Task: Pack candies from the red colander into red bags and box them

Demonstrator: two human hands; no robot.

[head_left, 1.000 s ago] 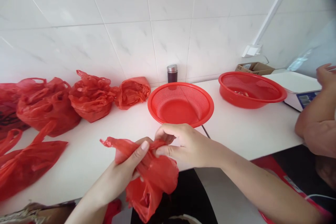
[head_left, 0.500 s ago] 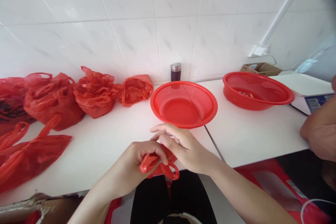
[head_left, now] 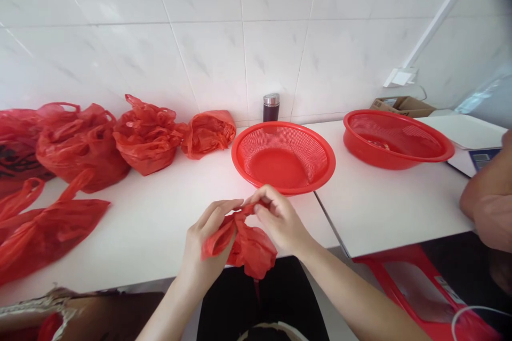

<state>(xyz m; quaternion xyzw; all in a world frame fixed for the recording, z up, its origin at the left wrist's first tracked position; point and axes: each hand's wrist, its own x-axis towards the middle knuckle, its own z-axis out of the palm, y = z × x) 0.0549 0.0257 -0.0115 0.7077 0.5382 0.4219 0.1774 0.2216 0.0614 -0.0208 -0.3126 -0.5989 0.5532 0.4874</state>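
Observation:
Between my hands a small red plastic bag (head_left: 256, 253) hangs over the table's front edge, gathered at its top. My left hand (head_left: 208, 237) is closed around one part of it, with a loop of the plastic over the thumb side. With thumb and fingers my right hand (head_left: 278, 218) pinches a twisted strip of the same bag. What the bag holds, if anything, cannot be seen. Just beyond my hands stands a red perforated plastic basket (head_left: 283, 186), which looks bare inside.
Several red plastic bags (head_left: 84, 157) line the left of the white table (head_left: 168, 224). A dark bottle (head_left: 271, 109) stands by the wall. At right are another red basket (head_left: 384, 157), a cardboard box (head_left: 404, 105), a scale (head_left: 468, 130) and a person's arm (head_left: 490, 186). An open carton (head_left: 100, 314) is lower left.
My hands have moved apart from their crossed position. The right hand now pinches a stretched strip of the bag, and the bag's body shows more fully below.

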